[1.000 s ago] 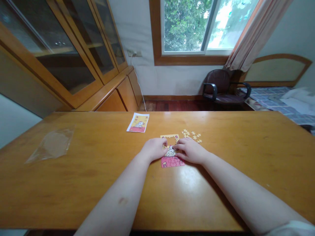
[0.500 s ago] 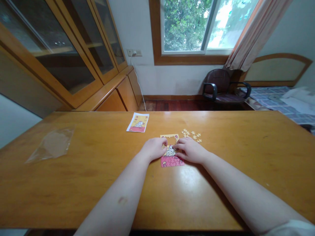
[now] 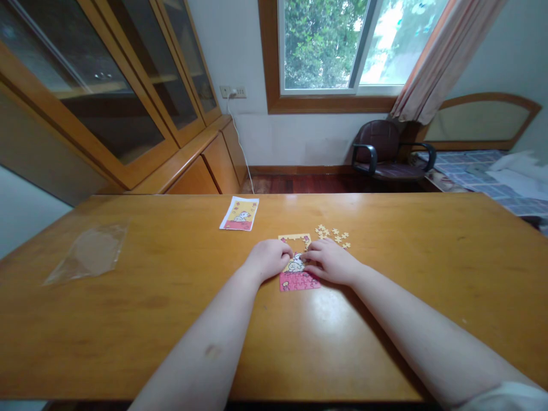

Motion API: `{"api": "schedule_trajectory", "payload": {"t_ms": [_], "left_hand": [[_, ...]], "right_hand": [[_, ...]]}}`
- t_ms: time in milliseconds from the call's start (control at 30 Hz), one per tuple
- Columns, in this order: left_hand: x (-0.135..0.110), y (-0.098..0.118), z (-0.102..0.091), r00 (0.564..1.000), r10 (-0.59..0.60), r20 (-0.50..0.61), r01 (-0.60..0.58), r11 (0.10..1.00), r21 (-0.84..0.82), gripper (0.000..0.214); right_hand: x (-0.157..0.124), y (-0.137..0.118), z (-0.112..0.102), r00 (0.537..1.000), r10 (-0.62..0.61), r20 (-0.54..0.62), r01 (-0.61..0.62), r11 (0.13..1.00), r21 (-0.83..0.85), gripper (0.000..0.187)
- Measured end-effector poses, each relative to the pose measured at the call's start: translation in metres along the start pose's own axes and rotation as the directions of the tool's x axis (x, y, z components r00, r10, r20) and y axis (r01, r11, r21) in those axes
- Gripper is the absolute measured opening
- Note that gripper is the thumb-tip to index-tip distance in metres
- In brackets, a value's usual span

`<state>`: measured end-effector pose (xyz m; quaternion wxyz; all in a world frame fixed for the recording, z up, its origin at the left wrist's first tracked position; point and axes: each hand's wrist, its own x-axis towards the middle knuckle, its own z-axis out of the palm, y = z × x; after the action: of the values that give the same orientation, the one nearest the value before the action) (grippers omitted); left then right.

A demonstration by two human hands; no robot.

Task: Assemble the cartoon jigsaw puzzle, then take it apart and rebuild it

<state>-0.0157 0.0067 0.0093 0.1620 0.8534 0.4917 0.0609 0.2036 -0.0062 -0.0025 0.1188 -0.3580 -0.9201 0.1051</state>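
A jigsaw puzzle [image 3: 299, 281] lies flat on the table, with a pink lower part, a white animal in the middle and a yellow frame on top around a gap that shows bare wood. My left hand [image 3: 270, 257] rests at its left edge, fingers curled in over the middle; what they pinch, if anything, is hidden. From the right, my right hand [image 3: 331, 261] reaches over the puzzle, fingers apart and fingertips on the white animal. Several loose yellow puzzle pieces [image 3: 338, 239] are scattered just beyond my right hand.
A picture card [image 3: 241, 214] with the same design lies farther back on the wooden table [image 3: 171, 319]. A clear plastic bag [image 3: 92, 251] is at the left. Beyond the table are a glass-door cabinet [image 3: 188, 142], a dark armchair [image 3: 381, 148] and a bed [image 3: 479, 171].
The fingers of my left hand have shifted slightly to the right, farther over the middle of the puzzle. My right hand has hardly moved.
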Motion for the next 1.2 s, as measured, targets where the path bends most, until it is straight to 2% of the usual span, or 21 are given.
{"api": "schedule_trajectory", "payload": {"t_ms": [133,200,267,367,433,500,633,867,1067,1200], "left_hand": [[-0.001,0.000,-0.001,1.000,-0.006,0.000,0.006,1.000,-0.017,0.032],[-0.001,0.001,-0.002,1.000,-0.016,-0.023,0.015,0.999,-0.042,0.031],[-0.001,0.002,-0.002,0.997,-0.046,-0.057,0.041,0.996,-0.084,0.032],[0.001,0.003,-0.002,0.988,-0.123,-0.088,0.109,0.982,-0.151,0.031],[0.002,0.003,-0.002,0.980,-0.169,-0.100,0.150,0.973,-0.178,0.030],[0.002,0.003,-0.001,0.976,-0.193,-0.098,0.172,0.966,-0.194,0.029],[0.003,0.004,-0.001,0.978,-0.199,-0.071,0.180,0.960,-0.213,0.029],[0.004,0.004,0.000,0.982,-0.176,-0.070,0.157,0.963,-0.220,0.028],[0.005,0.004,0.001,0.985,-0.159,-0.071,0.140,0.965,-0.224,0.028],[0.004,0.004,0.000,0.984,-0.168,-0.062,0.151,0.963,-0.222,0.028]], "right_hand": [[0.001,-0.003,0.001,1.000,-0.003,0.016,0.003,1.000,-0.004,0.029],[0.001,-0.001,0.000,0.999,0.032,0.008,-0.032,0.999,-0.032,0.029],[0.000,0.005,-0.003,0.988,0.145,-0.054,-0.150,0.985,-0.091,0.029],[-0.006,0.024,-0.008,0.912,0.365,-0.186,-0.394,0.907,-0.150,0.031],[-0.011,0.039,-0.011,0.872,0.442,-0.210,-0.476,0.865,-0.158,0.031],[-0.015,0.051,-0.014,0.856,0.477,-0.199,-0.508,0.847,-0.156,0.032],[-0.017,0.060,-0.013,0.875,0.452,-0.177,-0.476,0.869,-0.133,0.033],[-0.010,0.051,-0.002,0.937,0.329,-0.115,-0.342,0.931,-0.123,0.043],[-0.007,0.042,0.002,0.947,0.310,-0.078,-0.319,0.937,-0.141,0.047],[-0.008,0.046,-0.001,0.932,0.354,-0.080,-0.361,0.927,-0.106,0.044]]}}
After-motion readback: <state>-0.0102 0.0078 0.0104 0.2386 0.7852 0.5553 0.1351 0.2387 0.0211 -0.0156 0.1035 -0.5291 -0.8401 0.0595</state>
